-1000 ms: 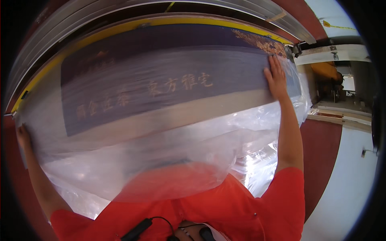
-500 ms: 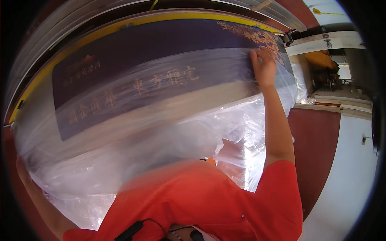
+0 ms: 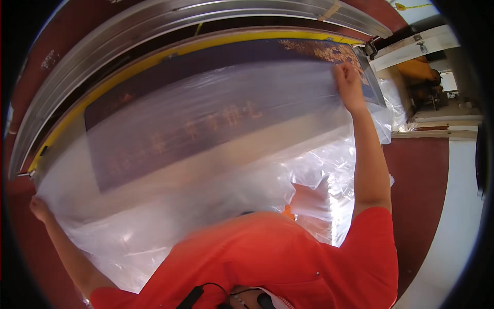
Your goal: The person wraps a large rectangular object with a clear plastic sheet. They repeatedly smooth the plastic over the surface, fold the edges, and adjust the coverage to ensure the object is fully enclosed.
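Note:
A wide sheet of clear plastic film (image 3: 206, 170) stretches between my two hands over a long dark blue printed panel (image 3: 149, 85). Gold lettering on the panel shows blurred through the film, while its far strip and the gold leaf pattern (image 3: 339, 51) at the far right lie uncovered. My right hand (image 3: 349, 85) is closed on the film's far edge near that pattern. At the far left, beyond the panel's end, my left hand (image 3: 39, 207) is closed on the film's left edge. Loose film hangs in shiny folds on the near side, against my red shirt.
A yellow strip (image 3: 170, 51) with small dark clips runs along the panel's far side. Beyond it curve long silver metal rails (image 3: 154, 20). A dark metal fitting (image 3: 371, 47) stands at the far right corner. Dark red floor (image 3: 417, 180) and an open doorway area lie to the right.
The film has been drawn a little farther over the panel, and its lettering shows fainter. My left hand has come into clearer view. The whole view has shifted slightly.

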Action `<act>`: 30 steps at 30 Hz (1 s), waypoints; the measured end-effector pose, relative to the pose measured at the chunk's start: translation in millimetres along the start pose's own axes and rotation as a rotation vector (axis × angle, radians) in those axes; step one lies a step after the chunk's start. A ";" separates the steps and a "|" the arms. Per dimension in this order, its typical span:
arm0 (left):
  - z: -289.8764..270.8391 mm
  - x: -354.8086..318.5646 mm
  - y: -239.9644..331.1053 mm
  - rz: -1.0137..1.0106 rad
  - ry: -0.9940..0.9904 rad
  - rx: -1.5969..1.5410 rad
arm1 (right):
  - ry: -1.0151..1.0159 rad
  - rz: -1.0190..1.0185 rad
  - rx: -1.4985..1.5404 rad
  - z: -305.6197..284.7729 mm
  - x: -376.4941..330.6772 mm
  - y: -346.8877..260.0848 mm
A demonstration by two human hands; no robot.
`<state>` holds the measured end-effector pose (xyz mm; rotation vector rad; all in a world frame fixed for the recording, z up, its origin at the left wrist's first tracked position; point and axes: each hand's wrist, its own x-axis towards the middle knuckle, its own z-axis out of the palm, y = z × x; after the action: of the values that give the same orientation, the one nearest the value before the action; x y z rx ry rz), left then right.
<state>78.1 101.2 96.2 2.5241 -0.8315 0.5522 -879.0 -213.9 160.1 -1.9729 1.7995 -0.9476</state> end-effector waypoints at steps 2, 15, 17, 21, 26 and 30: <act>71.7 5.5 35.5 -0.026 -0.004 -0.093 | 0.119 -0.043 -0.115 0.8 17.3 29.8; 158.8 101.2 36.2 0.033 -0.494 0.290 | 0.360 0.260 -0.105 54.7 122.3 64.5; 146.2 98.9 31.4 -0.153 -0.387 0.087 | 0.398 0.283 -0.153 59.2 121.4 59.0; 139.6 92.9 38.5 -0.164 -0.327 0.056 | 0.437 0.288 -0.199 60.8 117.9 48.8; 136.7 92.8 48.2 -0.196 -0.289 -0.142 | 0.369 0.284 -0.118 53.1 127.3 70.5; 122.4 84.7 52.2 -0.355 -0.319 -0.585 | 0.129 0.348 0.189 46.5 118.2 48.3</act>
<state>136.8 -37.7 49.8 2.1495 -0.5224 -0.1950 -886.5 -345.4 126.7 -1.4546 1.9566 -1.0982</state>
